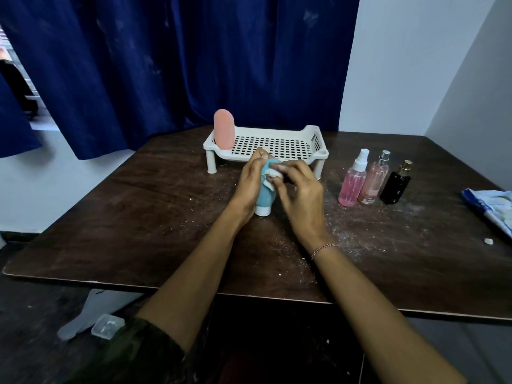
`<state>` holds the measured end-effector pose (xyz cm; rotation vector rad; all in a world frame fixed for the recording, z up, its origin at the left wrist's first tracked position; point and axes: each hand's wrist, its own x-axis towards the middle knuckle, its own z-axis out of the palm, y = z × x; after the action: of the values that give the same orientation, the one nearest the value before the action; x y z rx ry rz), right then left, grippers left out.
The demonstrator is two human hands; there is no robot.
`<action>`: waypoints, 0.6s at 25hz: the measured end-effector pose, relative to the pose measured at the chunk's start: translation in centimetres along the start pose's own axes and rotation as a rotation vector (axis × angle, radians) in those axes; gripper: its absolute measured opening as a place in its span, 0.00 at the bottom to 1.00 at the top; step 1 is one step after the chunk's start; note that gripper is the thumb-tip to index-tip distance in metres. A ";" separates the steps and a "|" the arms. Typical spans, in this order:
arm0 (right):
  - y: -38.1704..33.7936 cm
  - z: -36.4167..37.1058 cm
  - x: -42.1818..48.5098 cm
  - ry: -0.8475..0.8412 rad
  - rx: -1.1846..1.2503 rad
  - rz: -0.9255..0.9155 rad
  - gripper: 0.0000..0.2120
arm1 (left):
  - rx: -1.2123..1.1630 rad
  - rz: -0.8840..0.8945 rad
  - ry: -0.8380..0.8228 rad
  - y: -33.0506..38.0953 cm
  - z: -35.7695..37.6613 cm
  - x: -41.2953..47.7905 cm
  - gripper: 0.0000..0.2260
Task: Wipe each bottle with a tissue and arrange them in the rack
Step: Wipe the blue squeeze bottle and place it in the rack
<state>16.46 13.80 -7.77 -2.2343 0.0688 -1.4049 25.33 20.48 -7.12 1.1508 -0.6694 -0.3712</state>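
Note:
My left hand grips a teal bottle that stands cap-down on the dark table, its white cap on the surface. Against the bottle's upper part my right hand pinches a small white tissue. Just behind my hands stands the white perforated rack, with a pink bottle upright in its left end. To the right stand three bottles in a row: a pink spray bottle, a pale pink perfume bottle and a black bottle.
A blue and white tissue pack lies at the table's right edge, with a small white scrap near it. Blue curtains hang behind the table. A clear plastic box lies on the floor at the lower left.

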 end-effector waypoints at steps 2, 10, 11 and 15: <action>0.0 0.1 -0.1 -0.028 -0.011 -0.012 0.09 | -0.027 -0.008 0.032 0.1 0.1 0.0 0.11; 0.2 -0.2 -0.4 -0.257 -0.085 -0.005 0.07 | -0.143 -0.108 0.187 -0.1 -0.7 1.2 0.15; 0.1 -0.2 -0.4 -0.272 -0.068 0.005 0.07 | -0.146 -0.125 0.206 -0.2 -0.9 1.3 0.16; 0.2 -0.2 -0.3 -0.339 -0.010 0.033 0.08 | -0.134 -0.134 0.250 -0.4 -1.3 1.5 0.17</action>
<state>16.17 13.60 -8.04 -2.4346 -0.0034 -0.9935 27.35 20.35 -7.38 1.0944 -0.3443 -0.3725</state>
